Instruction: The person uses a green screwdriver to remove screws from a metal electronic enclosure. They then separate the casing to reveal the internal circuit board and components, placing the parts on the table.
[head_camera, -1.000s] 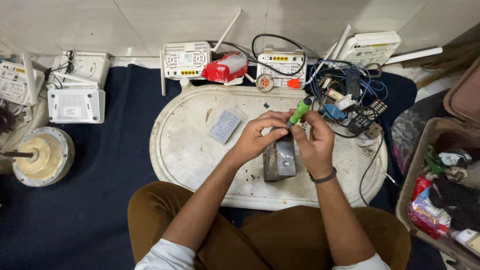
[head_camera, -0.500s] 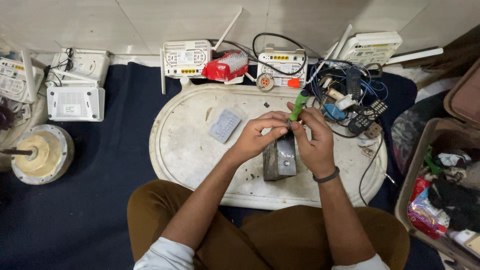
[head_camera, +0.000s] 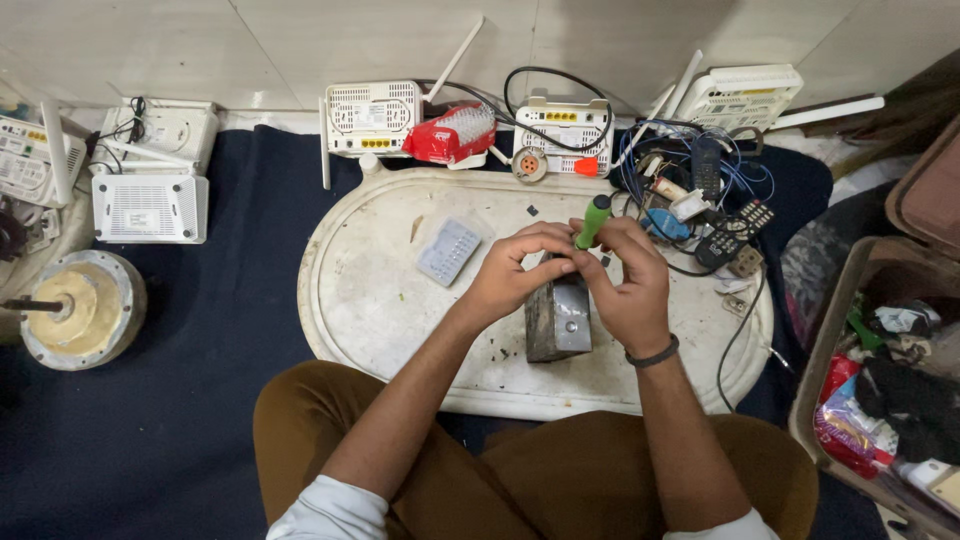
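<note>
Right hand (head_camera: 628, 290) grips green screwdriver (head_camera: 592, 221); left hand (head_camera: 520, 275) pinches near its tip, steadying. Both over grey box (head_camera: 557, 320) at tabletop (head_camera: 370, 300) centre.

There is a single view, from a camera worn on the person's head, looking steeply down and forward over the lap at the oval white bench (head_camera: 380, 300) that lies on a dark blue cloth (head_camera: 230, 330), with the pale wall (head_camera: 300, 40) running along the top edge. It sits close enough that both forearms rise from the bottom edge to the hands, left hand (head_camera: 515, 275) and right hand (head_camera: 625, 280), which meet near the middle of the frame. It is wide enough to take in the white routers (head_camera: 150, 205) at the left and the box of clutter (head_camera: 880, 400) at the right.
</note>
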